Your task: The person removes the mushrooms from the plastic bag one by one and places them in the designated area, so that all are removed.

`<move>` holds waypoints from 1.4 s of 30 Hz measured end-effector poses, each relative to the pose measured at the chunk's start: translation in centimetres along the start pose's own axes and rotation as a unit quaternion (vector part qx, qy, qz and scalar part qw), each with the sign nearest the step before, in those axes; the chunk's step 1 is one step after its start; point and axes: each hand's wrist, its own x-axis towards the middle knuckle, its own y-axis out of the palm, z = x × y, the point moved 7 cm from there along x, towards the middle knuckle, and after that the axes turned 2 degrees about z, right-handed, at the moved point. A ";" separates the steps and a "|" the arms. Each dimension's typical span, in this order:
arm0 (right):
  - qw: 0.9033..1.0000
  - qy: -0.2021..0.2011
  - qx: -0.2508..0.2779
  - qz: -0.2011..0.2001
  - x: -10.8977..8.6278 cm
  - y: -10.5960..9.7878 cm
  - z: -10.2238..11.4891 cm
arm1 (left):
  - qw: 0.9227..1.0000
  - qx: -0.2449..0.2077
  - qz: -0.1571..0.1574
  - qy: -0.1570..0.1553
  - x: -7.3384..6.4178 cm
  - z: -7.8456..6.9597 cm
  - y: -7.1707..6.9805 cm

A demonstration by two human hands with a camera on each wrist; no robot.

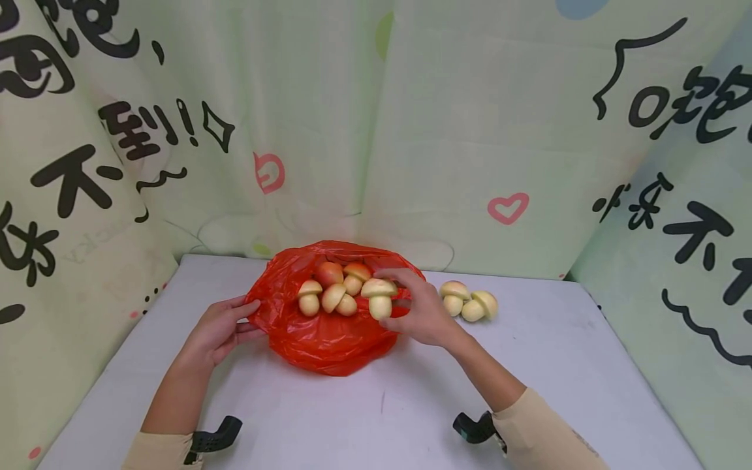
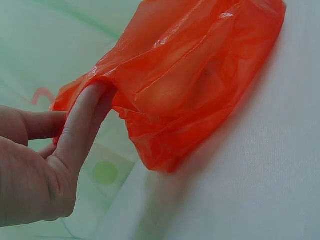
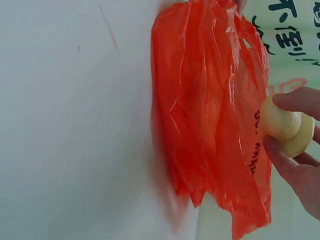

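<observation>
A red plastic bag (image 1: 329,349) lies open on the table, with several mushrooms (image 1: 309,299) and a reddish round fruit (image 1: 329,274) inside. My left hand (image 1: 223,329) pinches the bag's left rim between thumb and fingers; the left wrist view shows the thumb outside and the bag film (image 2: 185,75) draped over the fingers. Over the bag's right side, my right hand (image 1: 420,307) holds a pale mushroom (image 1: 378,297) between thumb and fingers. In the right wrist view that mushroom (image 3: 282,122) is beside the bag's printed side.
Two more mushrooms (image 1: 470,301) lie together on the white table (image 1: 558,365), right of the bag. Behind and at both sides hangs a pale green curtain (image 1: 329,130) with black lettering. Each wrist carries a black camera mount (image 1: 219,435).
</observation>
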 end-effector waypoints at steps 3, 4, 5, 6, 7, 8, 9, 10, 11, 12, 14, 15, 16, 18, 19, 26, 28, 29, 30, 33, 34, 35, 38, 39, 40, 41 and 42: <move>1.000 0.007 -0.006 -0.007 -0.6 -0.7 -0.1 | 1.000 0.003 0.001 0.001 0.0 -0.1 0.0; 1.000 0.008 -0.010 -0.009 -0.8 -0.9 -0.1 | 1.000 0.003 0.000 0.001 0.0 -0.1 -0.1; 1.000 0.009 -0.014 -0.011 -0.9 -1.2 -0.1 | 1.000 0.005 0.000 0.002 0.0 -0.2 -0.1; 1.000 0.010 -0.021 -0.013 -1.1 -1.4 -0.2 | 1.000 0.005 0.000 0.003 -0.1 -0.2 -0.1; 0.999 0.012 -0.027 -0.014 -1.3 -1.5 -0.3 | 1.000 0.006 0.000 0.005 -0.1 -0.3 -0.1; 0.999 0.013 -0.032 -0.015 -1.5 -1.7 -0.4 | 1.000 0.006 -0.002 0.004 -0.1 -0.3 -0.1; 0.999 0.015 -0.034 -0.016 -1.8 -1.9 -0.6 | 1.000 0.006 -0.001 0.005 -0.1 -0.3 -0.1; 0.999 0.016 -0.036 -0.016 -2.0 -2.0 -0.7 | 1.000 0.005 -0.001 0.005 -0.1 -0.3 -0.1; 0.999 0.018 -0.037 -0.017 -2.2 -2.2 -0.8 | 1.000 0.005 0.001 0.005 -0.1 -0.3 -0.1; 0.999 0.020 -0.036 -0.017 -2.4 -2.3 -0.9 | 1.000 0.004 0.000 0.005 -0.1 -0.3 -0.1; 0.999 0.024 -0.035 -0.018 -2.9 -2.6 -1.2 | 1.000 0.003 0.000 0.004 -0.1 -0.2 -0.1; 0.999 0.026 -0.033 -0.018 -3.1 -2.7 -1.3 | 1.000 0.003 0.001 0.005 -0.1 -0.2 -0.1; 0.999 0.026 -0.034 -0.019 -3.3 -2.8 -1.4 | 1.000 0.003 0.001 0.005 -0.1 -0.2 -0.1; 0.999 0.027 -0.036 -0.022 -3.6 -3.1 -1.6 | 1.000 0.004 0.000 0.005 -0.1 -0.3 -0.1; 0.999 0.028 -0.036 -0.023 -3.8 -3.3 -1.7 | 1.000 0.004 0.000 0.004 0.0 -0.3 -0.1; 0.998 0.035 -0.029 -0.037 -4.7 -4.5 -2.2 | 1.000 0.009 0.000 0.002 -0.1 -0.4 -0.1; 0.998 0.038 -0.029 -0.043 -4.9 -4.9 -2.3 | 1.000 0.009 0.001 0.002 -0.2 -0.4 -0.1; 0.998 0.039 -0.029 -0.045 -5.0 -5.1 -2.4 | 1.000 0.008 -0.001 0.001 -0.2 -0.4 -0.1; 0.998 0.040 -0.030 -0.047 -5.1 -5.2 -2.5 | 1.000 0.008 -0.001 0.001 -0.2 -0.4 -0.1; 0.997 0.041 -0.037 -0.052 -5.5 -5.7 -2.8 | 1.000 0.008 -0.003 0.002 -0.1 -0.3 -0.1; 0.997 0.039 -0.039 -0.053 -5.6 -5.8 -2.9 | 1.000 0.008 -0.002 0.004 -0.1 -0.3 -0.1; 0.997 0.037 -0.042 -0.054 -5.8 -5.9 -3.0 | 1.000 0.008 -0.004 0.003 -0.1 -0.3 -0.1; 0.996 0.032 -0.049 -0.061 -6.2 -6.3 -3.4 | 1.000 0.005 -0.001 0.006 -0.1 -0.2 -0.1; 0.996 0.031 -0.051 -0.063 -6.4 -6.4 -3.5 | 1.000 0.003 0.000 0.006 -0.1 -0.2 -0.1; 0.996 0.030 -0.051 -0.065 -6.6 -6.5 -3.7 | 1.000 0.001 0.001 0.007 0.0 -0.2 0.0; 0.996 0.031 -0.053 -0.066 -6.7 -6.5 -3.8 | 1.000 0.000 0.001 0.007 0.0 -0.1 -0.1; 0.996 0.033 -0.054 -0.067 -6.9 -6.6 -4.0 | 1.000 -0.001 0.002 0.006 0.0 -0.1 -0.1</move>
